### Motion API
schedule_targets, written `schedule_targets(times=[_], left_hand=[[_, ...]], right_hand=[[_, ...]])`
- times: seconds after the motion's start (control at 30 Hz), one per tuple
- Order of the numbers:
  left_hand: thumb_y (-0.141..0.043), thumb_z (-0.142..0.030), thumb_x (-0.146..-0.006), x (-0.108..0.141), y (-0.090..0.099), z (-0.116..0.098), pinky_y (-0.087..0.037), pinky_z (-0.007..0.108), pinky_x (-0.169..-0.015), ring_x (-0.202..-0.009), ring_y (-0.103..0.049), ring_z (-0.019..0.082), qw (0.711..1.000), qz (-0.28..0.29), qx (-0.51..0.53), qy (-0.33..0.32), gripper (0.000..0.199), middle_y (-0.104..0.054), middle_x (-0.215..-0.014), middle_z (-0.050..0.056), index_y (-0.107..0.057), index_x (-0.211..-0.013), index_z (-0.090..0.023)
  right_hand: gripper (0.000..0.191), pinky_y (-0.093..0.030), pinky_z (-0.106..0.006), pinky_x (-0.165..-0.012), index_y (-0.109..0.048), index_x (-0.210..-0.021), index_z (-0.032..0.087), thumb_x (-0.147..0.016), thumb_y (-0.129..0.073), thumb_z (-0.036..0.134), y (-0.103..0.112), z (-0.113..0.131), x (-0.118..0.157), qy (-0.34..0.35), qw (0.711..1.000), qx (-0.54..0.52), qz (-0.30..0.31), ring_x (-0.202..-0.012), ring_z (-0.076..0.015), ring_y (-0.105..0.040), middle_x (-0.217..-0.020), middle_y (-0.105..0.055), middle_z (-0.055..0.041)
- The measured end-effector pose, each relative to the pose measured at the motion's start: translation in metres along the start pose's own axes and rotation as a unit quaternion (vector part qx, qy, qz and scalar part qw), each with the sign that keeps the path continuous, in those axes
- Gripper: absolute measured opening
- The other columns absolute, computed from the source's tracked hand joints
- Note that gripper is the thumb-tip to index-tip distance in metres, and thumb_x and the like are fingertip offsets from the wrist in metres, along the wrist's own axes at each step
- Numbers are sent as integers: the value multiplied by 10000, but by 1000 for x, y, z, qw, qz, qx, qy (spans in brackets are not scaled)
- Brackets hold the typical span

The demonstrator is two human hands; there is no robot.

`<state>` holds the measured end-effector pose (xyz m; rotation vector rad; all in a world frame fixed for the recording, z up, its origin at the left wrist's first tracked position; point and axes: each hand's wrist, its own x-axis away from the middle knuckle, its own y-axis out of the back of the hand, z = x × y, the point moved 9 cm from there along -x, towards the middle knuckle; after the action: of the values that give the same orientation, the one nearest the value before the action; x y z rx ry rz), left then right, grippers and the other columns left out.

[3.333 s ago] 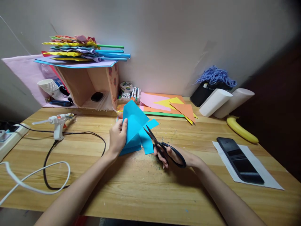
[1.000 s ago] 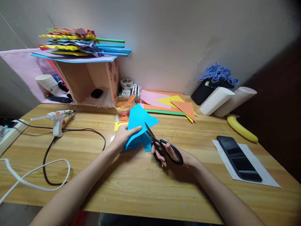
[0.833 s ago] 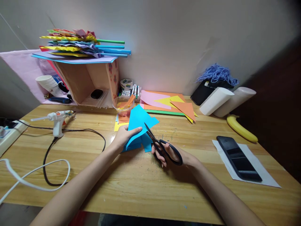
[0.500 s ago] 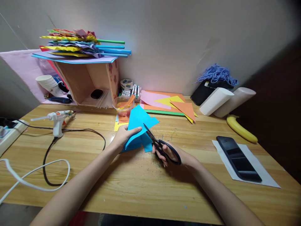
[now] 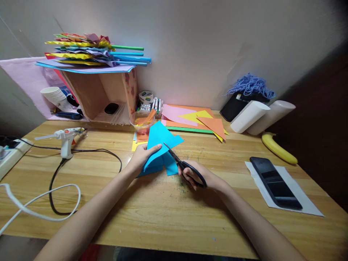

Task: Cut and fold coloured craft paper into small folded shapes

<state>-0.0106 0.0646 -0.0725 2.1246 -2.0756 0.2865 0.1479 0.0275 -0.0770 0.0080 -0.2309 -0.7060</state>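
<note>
Bright blue paper, folded and partly cut, is raised over the middle of the table. My left hand pinches its lower left part, thumb on top and the other fingers hidden beneath. Black scissors are in my right hand, whose fingers are wrapped in the handles. The blades lie at the paper's lower right edge, their tip close to my left thumb, and look nearly closed. A blue flap hangs below the blades.
A glue gun and cables lie left. Behind are an open box, a clear bowl and coloured sheets. On the right are paper rolls, a banana and a phone.
The scissor blades have closed, and their tip has moved slightly left along the paper. The fingers of my right hand have drawn together around the handles.
</note>
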Motion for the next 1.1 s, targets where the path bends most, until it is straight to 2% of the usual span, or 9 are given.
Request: schedule_targets(times=[0.3, 0.5, 0.67, 0.83, 1.0, 1.1], left_hand=[[-637, -514, -635, 1, -9, 0, -324, 188, -439, -473, -429, 83, 999, 40, -10, -6, 403, -523, -567, -9, -534, -627, -124], [-630, -514, -642, 3, -12, 0, -326, 189, -439, -477, -423, 82, 999, 43, -16, -3, 400, -504, -572, -15, -520, -628, -131], [-628, -518, -639, 1, -9, 0, -321, 193, -442, -472, -411, 83, 999, 32, -26, -11, 403, -500, -555, -16, -509, -606, -135], [-597, -537, -659, -1, -9, 2, -288, 191, -423, -444, -378, 79, 999, 39, -20, -6, 415, -465, -518, -29, -467, -594, -149], [-502, -565, -717, -3, 1, -11, -233, 197, -434, -457, -273, 71, 995, -27, -47, -83, 452, -341, -489, -55, -353, -546, -174], [-471, -563, -738, -2, -2, -14, -225, 202, -451, -483, -256, 74, 989, -30, -81, -116, 450, -307, -514, -55, -329, -555, -178]], right_hand=[[633, -443, -218, -403, -469, -865, 151, -707, -327, 747, -12, 5, 3, 33, 999, -32, 27, -361, -50, -406, -538, -385, 74], [611, -425, -194, -381, -480, -853, 147, -719, -350, 729, -12, 1, -2, 25, 999, -26, -3, -366, -61, -439, -507, -391, 73], [543, -389, -176, -330, -486, -798, 152, -718, -430, 686, -6, -7, -5, -11, 999, -37, -27, -343, -55, -403, -488, -388, 74], [467, -374, -163, -312, -477, -770, 159, -739, -471, 625, -2, -9, -7, -19, 998, -37, -37, -323, -47, -381, -470, -377, 82], [532, -383, -171, -319, -478, -783, 156, -725, -427, 682, -6, -4, -5, -1, 999, -26, -27, -331, -48, -378, -483, -372, 81], [600, -395, -182, -341, -474, -819, 152, -716, -352, 731, -11, 2, -4, 27, 999, -10, -18, -339, -54, -400, -490, -373, 80]])
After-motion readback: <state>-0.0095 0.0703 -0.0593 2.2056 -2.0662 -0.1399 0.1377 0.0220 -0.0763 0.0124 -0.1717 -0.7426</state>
